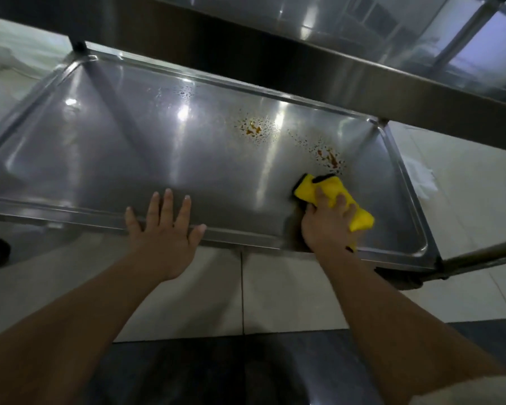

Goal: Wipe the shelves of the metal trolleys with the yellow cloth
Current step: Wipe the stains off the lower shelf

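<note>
Head view: the right hand (329, 222) grips the bunched cloth (338, 197), fingers curled over it, pressing it on the lower shelf (129, 159) near the front rim, toward the shelf's right end. The left hand (164, 229) lies flat with fingers spread and straight, its palm on the front rim and fingertips on the shelf, holding nothing.

What matters for the coming stroke: the nearer stain (329, 157), a patch of brown drops, lies straight ahead of the cloth, just beyond its far edge. The second stain (254, 130) sits farther out and to the left of the right hand, ahead and to the right of the left hand. The right hand is plainly the nearer to both. The shelf's long axis runs left to right across both hands, under the upper shelf (304, 62). I judge a short push away from the body would reach the first stain.
</note>
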The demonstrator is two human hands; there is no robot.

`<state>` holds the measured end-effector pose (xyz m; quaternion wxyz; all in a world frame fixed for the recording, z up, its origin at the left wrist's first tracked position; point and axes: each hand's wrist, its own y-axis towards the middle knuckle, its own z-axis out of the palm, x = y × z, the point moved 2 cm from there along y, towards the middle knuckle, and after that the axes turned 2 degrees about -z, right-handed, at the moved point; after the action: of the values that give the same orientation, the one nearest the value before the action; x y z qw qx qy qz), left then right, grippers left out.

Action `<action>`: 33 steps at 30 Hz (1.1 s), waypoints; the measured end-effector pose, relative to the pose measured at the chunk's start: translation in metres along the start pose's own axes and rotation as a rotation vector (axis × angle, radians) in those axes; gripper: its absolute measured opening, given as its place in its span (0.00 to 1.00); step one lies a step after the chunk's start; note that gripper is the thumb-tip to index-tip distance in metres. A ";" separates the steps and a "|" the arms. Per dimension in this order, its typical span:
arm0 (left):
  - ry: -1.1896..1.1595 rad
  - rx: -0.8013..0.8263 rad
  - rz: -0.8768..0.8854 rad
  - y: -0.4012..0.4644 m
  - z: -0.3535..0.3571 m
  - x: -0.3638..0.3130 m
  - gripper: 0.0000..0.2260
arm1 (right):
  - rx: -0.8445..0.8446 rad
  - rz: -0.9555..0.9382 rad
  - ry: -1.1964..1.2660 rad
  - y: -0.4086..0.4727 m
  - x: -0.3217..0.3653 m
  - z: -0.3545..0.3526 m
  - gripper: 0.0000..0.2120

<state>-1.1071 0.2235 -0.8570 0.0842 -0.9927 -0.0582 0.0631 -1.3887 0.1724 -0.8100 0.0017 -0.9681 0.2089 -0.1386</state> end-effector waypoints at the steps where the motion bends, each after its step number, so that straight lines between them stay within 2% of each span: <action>1: 0.007 0.013 -0.001 0.000 -0.002 0.000 0.40 | -0.007 -0.092 -0.001 -0.010 0.027 0.011 0.23; 5: 0.076 0.050 0.019 -0.003 -0.012 0.001 0.41 | 0.036 -0.521 -0.005 -0.048 0.098 0.046 0.21; 7: 0.157 0.052 0.094 0.000 -0.023 0.011 0.44 | 0.086 -0.725 -0.036 -0.044 0.090 0.043 0.21; 9: 0.201 0.049 0.107 0.005 -0.034 0.033 0.50 | 0.116 -0.810 -0.089 -0.024 0.059 0.031 0.21; 12: 0.144 0.052 -0.025 0.013 -0.046 0.073 0.55 | 0.098 -0.658 -0.112 0.008 0.002 0.010 0.21; 14: 0.124 0.049 -0.027 0.013 -0.046 0.083 0.55 | 0.024 -0.491 -0.011 0.014 -0.017 0.003 0.21; 18: 0.074 0.050 -0.014 0.015 -0.041 0.081 0.57 | -0.061 -0.091 0.064 -0.002 0.024 0.019 0.21; 20: 0.067 0.056 -0.033 0.016 -0.040 0.082 0.58 | -0.067 -0.052 0.070 -0.019 0.069 0.033 0.21; 22: 0.081 0.040 -0.067 0.014 -0.038 0.081 0.59 | -0.039 -0.194 0.071 -0.043 0.115 0.051 0.22; 26: 0.126 0.047 -0.141 0.006 -0.040 0.077 0.59 | 0.066 -0.628 0.055 -0.092 0.177 0.077 0.21; 30: 0.107 0.104 -0.187 0.004 -0.052 0.103 0.65 | 0.156 -0.946 -0.092 -0.070 0.143 0.055 0.22; 33: 0.088 0.112 -0.251 0.000 -0.063 0.143 0.67 | 0.145 -0.925 -0.103 -0.045 0.103 0.034 0.22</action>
<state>-0.9579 0.2311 -0.8121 0.1492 -0.9732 -0.1745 0.0116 -1.2717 0.1704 -0.8122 0.0177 -0.9626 -0.2548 -0.0909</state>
